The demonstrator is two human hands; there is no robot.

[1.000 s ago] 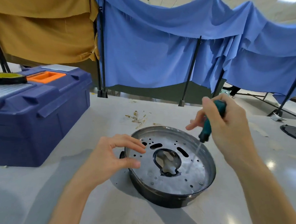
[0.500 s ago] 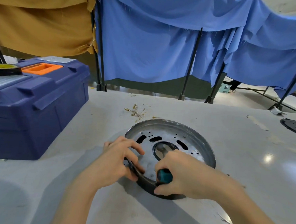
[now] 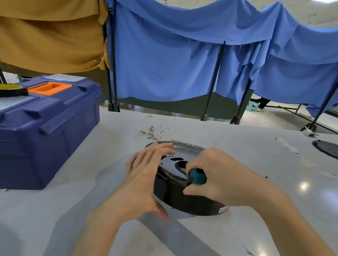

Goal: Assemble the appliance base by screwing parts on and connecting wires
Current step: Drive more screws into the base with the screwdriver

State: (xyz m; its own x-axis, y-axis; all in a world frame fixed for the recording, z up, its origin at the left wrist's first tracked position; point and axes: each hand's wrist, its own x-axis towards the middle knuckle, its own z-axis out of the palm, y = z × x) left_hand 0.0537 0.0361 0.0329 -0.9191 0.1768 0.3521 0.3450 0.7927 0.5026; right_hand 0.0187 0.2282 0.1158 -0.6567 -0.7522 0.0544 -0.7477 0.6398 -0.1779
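The round black appliance base (image 3: 187, 203) with its perforated metal plate (image 3: 174, 163) stands on the white table, its near side lifted so the base tilts away from me. My left hand (image 3: 144, 177) is at the base's left rim, fingers fairly straight over the plate, thumb low by the black wall. My right hand (image 3: 216, 177) grips a teal-handled screwdriver (image 3: 198, 177) and lies over the plate's right half, hiding the shaft and tip.
A blue toolbox (image 3: 36, 130) with an orange handle recess and a tape roll (image 3: 7, 90) on its lid stands at the left. Small wire scraps (image 3: 152, 133) lie behind the base. A black disc (image 3: 331, 150) sits at the far right edge. Blue and tan cloth screens hang behind.
My right hand came down from above the plate with the screwdriver and now lies across it. The base has tipped up at its near side. My left hand's fingers have straightened.
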